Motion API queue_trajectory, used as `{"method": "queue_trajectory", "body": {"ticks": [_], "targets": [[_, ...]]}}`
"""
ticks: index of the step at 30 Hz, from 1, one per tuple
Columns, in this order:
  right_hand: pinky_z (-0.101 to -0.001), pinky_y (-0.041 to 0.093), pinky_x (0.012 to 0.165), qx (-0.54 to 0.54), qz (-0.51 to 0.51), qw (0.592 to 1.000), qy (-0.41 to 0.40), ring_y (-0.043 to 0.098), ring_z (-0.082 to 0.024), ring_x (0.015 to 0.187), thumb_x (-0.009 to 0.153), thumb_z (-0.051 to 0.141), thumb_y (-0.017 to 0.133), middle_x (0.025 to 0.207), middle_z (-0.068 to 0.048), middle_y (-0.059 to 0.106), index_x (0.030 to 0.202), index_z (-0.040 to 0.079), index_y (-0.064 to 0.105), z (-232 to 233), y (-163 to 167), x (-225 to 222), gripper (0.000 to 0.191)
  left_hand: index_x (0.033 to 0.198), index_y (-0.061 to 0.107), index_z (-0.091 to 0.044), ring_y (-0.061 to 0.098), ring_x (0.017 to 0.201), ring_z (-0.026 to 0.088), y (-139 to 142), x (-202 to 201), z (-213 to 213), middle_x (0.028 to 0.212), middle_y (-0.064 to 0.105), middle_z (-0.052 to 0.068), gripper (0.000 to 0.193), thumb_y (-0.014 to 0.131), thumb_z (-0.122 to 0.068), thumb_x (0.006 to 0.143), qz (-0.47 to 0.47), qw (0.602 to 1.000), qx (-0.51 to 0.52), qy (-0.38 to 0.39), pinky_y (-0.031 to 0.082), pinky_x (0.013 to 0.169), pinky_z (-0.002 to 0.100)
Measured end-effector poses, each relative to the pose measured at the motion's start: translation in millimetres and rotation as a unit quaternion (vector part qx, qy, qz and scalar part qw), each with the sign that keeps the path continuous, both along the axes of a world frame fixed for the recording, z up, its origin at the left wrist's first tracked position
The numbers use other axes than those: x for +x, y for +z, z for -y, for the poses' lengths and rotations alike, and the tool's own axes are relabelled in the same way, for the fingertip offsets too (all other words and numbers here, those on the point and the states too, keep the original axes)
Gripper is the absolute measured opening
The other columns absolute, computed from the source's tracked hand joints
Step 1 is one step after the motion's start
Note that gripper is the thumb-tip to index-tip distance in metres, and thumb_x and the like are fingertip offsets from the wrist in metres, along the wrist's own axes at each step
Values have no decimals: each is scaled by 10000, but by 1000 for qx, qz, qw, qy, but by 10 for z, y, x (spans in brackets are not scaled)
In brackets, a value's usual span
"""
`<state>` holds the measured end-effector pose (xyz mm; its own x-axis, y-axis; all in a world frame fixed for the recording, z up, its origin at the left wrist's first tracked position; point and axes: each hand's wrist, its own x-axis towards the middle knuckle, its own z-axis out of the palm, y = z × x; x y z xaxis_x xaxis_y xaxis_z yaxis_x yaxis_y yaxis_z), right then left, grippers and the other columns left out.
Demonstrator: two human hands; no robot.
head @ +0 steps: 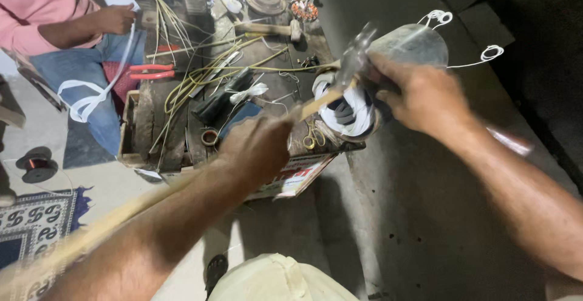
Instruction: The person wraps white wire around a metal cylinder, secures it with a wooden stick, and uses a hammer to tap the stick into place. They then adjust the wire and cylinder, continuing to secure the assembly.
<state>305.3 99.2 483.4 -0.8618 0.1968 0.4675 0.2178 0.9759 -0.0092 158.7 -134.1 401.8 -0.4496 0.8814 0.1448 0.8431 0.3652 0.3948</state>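
Note:
My left hand (258,146) is closed around the wooden handle of a hammer (340,82); its blurred metal head is raised over a round motor part. My right hand (419,94) grips that motor part (355,109), which is wrapped in white cloth tape and has a grey metal cover (413,43). White wires (467,58) with looped ends trail from it to the right. The part rests at the right end of a low wooden workbench (164,125).
Yellowish sleeved wires (200,70), red pliers (152,71), a second hammer (270,29), scissors (313,138) and a tape roll (210,137) lie on the bench. A person in a pink shirt (42,9) holds white tape at back left. A copper wire spool (37,167) and patterned rug (30,222) lie left.

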Motion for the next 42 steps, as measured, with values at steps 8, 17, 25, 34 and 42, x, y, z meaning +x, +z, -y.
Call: {"method": "queue_trajectory", "body": {"ticks": [8,17,25,34,42], "targets": [[-361,564,1048,-45,-117,987,100,686,-228,1211,965,-13,818,1346,-156,701,1421,29,634,-123,514,135,493,1466,519,-167,732,748,365,125,-55,56,864,732,202,529,544,-115,940,22,1000,-7,14,575,673,503],[-454,527,963,85,171,971,-145,673,-308,1122,857,233,838,1270,-87,707,1462,255,622,35,182,-23,643,1502,466,-203,722,726,363,1,54,-8,838,734,197,504,502,-208,999,62,998,6,22,562,677,506],[-397,514,1113,-65,-141,977,146,659,-269,1316,1008,-12,775,1427,-175,653,1452,55,594,-153,485,101,484,1324,651,-281,718,903,364,-70,-147,105,1004,740,172,355,531,-263,991,81,994,-6,76,549,815,513],[-527,517,956,119,186,972,-85,677,-389,1103,805,261,826,1254,-145,700,1416,274,628,48,363,-618,643,1198,731,-223,720,916,332,-134,-192,16,1038,747,141,276,544,-275,1002,143,985,-34,96,550,841,492],[-411,542,967,-30,-31,998,45,697,-293,1139,1011,198,773,1245,-132,715,1310,144,664,-198,641,-625,323,1315,663,-292,736,827,262,-201,-294,110,1024,762,101,334,499,-270,1026,238,964,-47,112,575,767,438]]}}
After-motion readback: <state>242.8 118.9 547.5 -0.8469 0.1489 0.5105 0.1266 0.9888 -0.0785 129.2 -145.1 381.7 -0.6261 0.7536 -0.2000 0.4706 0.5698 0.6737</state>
